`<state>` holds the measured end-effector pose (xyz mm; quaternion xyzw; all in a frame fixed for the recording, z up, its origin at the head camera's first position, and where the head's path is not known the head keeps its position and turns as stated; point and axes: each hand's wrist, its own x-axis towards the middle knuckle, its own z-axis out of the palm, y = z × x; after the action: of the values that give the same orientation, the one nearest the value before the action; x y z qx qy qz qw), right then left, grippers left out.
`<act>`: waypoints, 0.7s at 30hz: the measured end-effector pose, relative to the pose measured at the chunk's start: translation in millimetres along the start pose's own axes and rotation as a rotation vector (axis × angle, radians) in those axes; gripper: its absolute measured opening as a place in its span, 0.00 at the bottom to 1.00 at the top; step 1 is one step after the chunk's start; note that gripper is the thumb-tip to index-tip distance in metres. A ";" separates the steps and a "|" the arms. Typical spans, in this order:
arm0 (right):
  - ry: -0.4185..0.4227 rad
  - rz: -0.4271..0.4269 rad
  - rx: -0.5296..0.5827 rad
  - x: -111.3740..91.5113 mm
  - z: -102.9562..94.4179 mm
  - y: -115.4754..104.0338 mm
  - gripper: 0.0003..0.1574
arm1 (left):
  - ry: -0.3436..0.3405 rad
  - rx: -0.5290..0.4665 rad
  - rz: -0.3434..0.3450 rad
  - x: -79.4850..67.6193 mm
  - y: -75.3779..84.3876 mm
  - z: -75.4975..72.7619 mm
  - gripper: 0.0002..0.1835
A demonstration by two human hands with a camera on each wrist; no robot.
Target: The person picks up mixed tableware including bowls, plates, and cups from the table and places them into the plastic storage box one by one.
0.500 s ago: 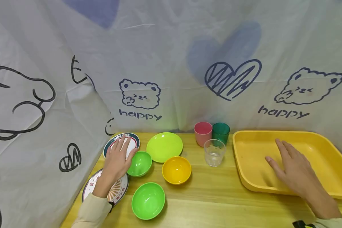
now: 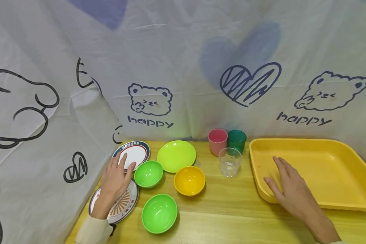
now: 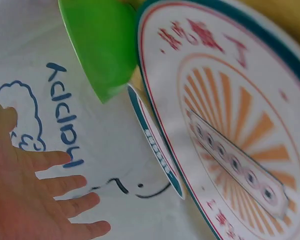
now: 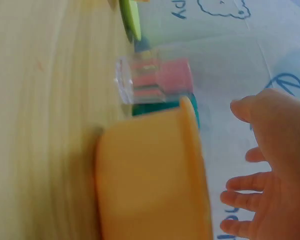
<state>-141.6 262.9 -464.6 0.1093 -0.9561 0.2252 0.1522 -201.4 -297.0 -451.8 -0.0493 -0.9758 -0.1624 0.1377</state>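
Note:
My left hand hovers above two patterned plates, its fingers spread and holding nothing. Under it lies the plate with orange rays, partly covered by the wrist; behind is the white plate with a dark teal rim. Just right of the fingers sits a small green bowl. My right hand, fingers extended and grasping nothing, is over the near-left rim of the yellow tray. In the right wrist view the hand is apart from the tray wall.
A lime plate, a yellow bowl and another green bowl stand mid-table. Left of the tray cluster a pink cup, a teal cup and a clear cup. Printed cloth hangs behind the table.
My left hand has drawn back toward me and slightly left, uncovering more of the teal-rimmed plate. The right hand has shifted left, from over the tray toward its near-left corner. The dishes stay put.

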 end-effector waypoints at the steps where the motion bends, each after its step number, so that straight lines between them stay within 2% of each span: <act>1: -0.004 0.005 -0.003 -1.3 3.0 -2.1 0.48 | -0.005 0.006 -0.007 -1.3 -2.7 -0.9 0.39; 5: 0.003 0.006 -0.017 -6.3 14.7 -10.0 0.44 | -0.036 0.032 -0.050 -7.4 -15.4 -3.9 0.39; 9: 0.020 -0.006 -0.078 -10.3 22.7 -16.5 0.37 | -0.068 0.044 -0.084 -14.2 -25.8 -6.1 0.39; 14: -0.026 0.003 -0.140 -16.1 28.2 -25.6 0.30 | -0.093 0.072 -0.100 -21.8 -41.0 -6.9 0.37; 18: -0.061 -0.003 -0.196 -20.2 33.4 -31.4 0.27 | -0.199 0.101 -0.176 -25.9 -51.5 -9.3 0.37; 21: -0.048 -0.015 -0.239 -21.5 36.9 -33.3 0.26 | -0.290 0.089 -0.246 -26.8 -53.0 -12.7 0.39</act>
<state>-121.2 219.7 -490.1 0.1030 -0.9786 0.1058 0.1429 -180.1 -352.6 -464.0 0.0534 -0.9903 -0.1260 -0.0231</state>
